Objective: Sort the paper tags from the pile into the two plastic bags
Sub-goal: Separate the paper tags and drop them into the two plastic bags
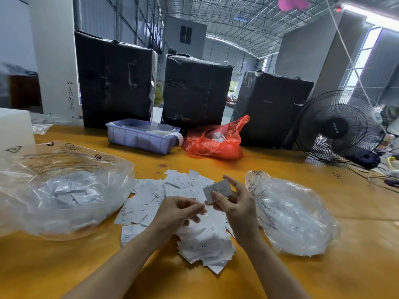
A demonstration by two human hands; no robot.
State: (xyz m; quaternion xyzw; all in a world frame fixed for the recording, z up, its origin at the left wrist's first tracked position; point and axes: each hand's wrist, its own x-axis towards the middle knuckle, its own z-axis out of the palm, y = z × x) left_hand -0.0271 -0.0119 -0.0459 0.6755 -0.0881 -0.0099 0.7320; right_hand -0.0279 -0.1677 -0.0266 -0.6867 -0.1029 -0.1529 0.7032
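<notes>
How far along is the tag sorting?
Partly done: the left bag already holds tags; the right bag looks nearly empty. The right hand pinches one tag; the left hand holds nothing. A large pile remains.

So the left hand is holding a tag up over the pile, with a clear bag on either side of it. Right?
Not quite: the head view shows the right hand pinching the tag over the pile. The left hand holds nothing I can make out. One clear bag lies to the left, another to the right.
</notes>
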